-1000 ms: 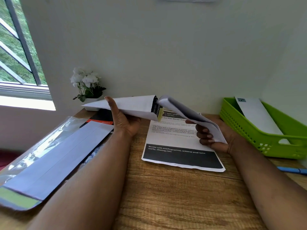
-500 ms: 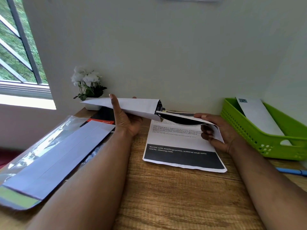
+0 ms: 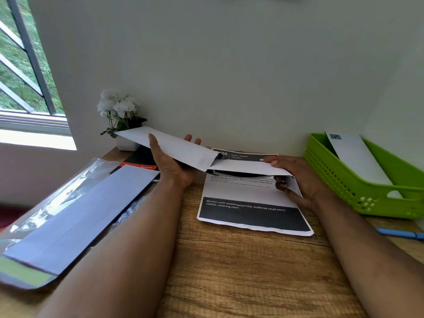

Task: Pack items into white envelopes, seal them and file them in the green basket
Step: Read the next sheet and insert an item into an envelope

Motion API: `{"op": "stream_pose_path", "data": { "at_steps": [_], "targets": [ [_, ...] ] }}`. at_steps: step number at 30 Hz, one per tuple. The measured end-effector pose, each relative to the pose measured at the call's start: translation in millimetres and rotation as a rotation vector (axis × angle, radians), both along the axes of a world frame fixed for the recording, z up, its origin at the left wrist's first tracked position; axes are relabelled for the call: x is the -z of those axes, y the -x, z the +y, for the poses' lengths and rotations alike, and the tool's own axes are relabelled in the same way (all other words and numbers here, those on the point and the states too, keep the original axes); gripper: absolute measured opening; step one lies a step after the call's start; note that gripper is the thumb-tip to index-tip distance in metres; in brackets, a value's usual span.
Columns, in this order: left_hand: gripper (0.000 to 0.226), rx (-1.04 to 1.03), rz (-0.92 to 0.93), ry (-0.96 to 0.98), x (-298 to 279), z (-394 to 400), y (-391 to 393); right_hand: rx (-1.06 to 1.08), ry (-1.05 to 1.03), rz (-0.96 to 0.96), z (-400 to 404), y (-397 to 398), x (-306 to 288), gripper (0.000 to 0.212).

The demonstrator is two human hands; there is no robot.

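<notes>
Above the wooden worktop (image 3: 241, 267), my left hand (image 3: 174, 166) grips the white envelope (image 3: 179, 146) mid-body while my right hand (image 3: 296, 177) pinches its flap (image 3: 247, 167); light, floppy paper, best held near the mouth.

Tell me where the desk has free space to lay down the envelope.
Bare wood lies near the front edge, between the forearms, below the printed sheet. The left side is crowded with the flat envelope pack. The green basket and blue pen fill the right.
</notes>
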State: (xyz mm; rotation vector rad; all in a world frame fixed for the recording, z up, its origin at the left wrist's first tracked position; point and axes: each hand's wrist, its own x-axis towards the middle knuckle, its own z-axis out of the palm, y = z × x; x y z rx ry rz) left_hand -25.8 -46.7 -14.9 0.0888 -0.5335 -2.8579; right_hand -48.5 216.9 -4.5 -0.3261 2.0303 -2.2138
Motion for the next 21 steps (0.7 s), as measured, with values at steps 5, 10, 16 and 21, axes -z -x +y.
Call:
{"op": "stream_pose_path", "data": {
  "at_steps": [5, 10, 16, 21],
  "targets": [
    [0.079, -0.023, -0.002, -0.042, -5, 2, -5, 0.016, 0.008, -0.012, 2, 3, 2, 0.02],
    [0.077, -0.048, -0.044, -0.044, -11, 10, -10, 0.018, -0.026, 0.016, -7, -1, 0, 0.018],
    [0.071, -0.089, -0.036, -0.071, -13, 8, -12, 0.067, 0.004, 0.048, -8, -2, -4, 0.018],
    [0.064, -0.07, -0.054, -0.049, -15, 13, -16, 0.122, 0.022, 0.105, -4, -3, -6, 0.03]
  ]
}}
